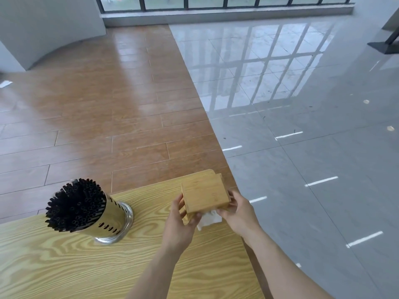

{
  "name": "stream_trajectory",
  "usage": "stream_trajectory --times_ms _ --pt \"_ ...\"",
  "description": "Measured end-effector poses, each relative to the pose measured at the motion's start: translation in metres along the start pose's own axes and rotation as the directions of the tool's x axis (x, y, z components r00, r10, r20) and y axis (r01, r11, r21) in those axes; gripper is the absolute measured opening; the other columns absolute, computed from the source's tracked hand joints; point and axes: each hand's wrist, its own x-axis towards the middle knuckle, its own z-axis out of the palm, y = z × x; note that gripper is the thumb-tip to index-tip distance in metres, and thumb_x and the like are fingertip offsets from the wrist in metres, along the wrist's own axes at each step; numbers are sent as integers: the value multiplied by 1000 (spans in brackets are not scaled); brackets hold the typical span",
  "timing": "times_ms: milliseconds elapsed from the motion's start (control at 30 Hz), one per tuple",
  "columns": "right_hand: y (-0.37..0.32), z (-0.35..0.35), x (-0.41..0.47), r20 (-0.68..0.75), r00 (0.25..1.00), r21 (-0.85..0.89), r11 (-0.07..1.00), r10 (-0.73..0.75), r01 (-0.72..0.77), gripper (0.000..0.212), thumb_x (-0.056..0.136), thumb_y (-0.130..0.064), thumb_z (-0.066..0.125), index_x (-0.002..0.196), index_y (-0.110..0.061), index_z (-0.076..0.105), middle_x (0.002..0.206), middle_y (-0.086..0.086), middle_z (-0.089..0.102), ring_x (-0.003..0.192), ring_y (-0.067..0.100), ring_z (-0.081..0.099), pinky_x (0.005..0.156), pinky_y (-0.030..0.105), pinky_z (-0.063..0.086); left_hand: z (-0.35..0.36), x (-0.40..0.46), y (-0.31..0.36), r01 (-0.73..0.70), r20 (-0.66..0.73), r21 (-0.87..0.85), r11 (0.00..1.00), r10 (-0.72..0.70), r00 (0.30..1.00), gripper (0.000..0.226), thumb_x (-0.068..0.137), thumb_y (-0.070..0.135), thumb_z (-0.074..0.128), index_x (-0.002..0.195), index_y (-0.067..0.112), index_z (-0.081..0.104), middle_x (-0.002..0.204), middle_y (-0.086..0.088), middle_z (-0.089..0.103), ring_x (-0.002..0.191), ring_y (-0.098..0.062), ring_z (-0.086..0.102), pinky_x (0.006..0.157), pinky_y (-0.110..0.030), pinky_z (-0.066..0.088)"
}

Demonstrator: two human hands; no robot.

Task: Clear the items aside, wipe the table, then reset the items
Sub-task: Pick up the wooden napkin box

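A bamboo napkin box [205,194] sits at the far right corner of the light wooden table [64,266]. White napkins [208,219] stick out of its near side. My left hand [180,221] grips the box's left side and my right hand [238,212] grips its right side. A perforated steel holder [112,223] packed with black chopsticks [75,207] stands on the table to the left, well apart from my hands.
The table's far edge and right edge run close to the box. Beyond lie a brown wood-look floor [108,104] and glossy grey tiles [302,147]. A low window wall [216,9] closes the far side.
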Motion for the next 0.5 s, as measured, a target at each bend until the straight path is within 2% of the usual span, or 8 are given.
stream_trajectory --times_ms 67,133,200,267,333,400,500 --pt "-3 -3 2 1 1000 23 1000 -14 13 58 83 -27 85 135 -34 60 120 -17 69 113 0 64 99 29 53 -1 0 5 8 -29 -26 1000 -9 1000 68 87 37 76 143 45 37 125 24 56 106 0 64 77 -23 51" --pt "-10 -4 4 -5 1000 76 997 -25 26 46 85 -34 82 125 -42 62 115 -17 71 110 1 65 93 28 56 -3 2 13 21 -80 -28 999 -23 997 53 89 44 71 132 47 42 118 27 61 91 6 67 73 -26 52" --pt "-19 -5 7 -21 999 120 992 -25 27 34 87 -39 79 111 -52 58 109 -19 69 104 0 65 79 19 53 -4 5 19 45 -140 -2 999 -45 989 35 93 46 64 124 43 47 113 22 65 82 4 67 72 -32 54" --pt "-24 -5 10 -40 999 149 989 -12 18 28 89 -42 76 106 -52 56 109 -19 67 100 -2 64 72 17 50 -5 8 22 71 -182 13 997 -68 981 24 97 42 59 119 38 51 108 16 68 82 -2 67 72 -35 55" --pt "-25 -4 14 -44 999 152 988 5 1 18 93 -43 71 104 -50 59 111 -16 67 100 -1 63 76 20 51 -5 11 21 95 -198 12 995 -91 976 20 99 35 57 118 36 53 105 12 69 86 -6 66 77 -38 55" --pt "-22 -1 17 -36 999 138 990 22 -16 12 97 -42 65 108 -47 61 117 -13 67 104 2 63 87 32 57 -5 13 18 113 -198 -6 994 -112 974 22 100 29 55 121 36 54 106 10 69 93 -9 66 82 -39 54" --pt "-18 3 16 -24 999 171 984 48 -43 20 103 -36 55 119 -45 63 129 -11 61 115 6 59 104 44 54 -4 13 12 137 -182 -48 989 -143 973 26 100 25 56 121 40 53 108 13 68 94 -4 65 73 -32 51"
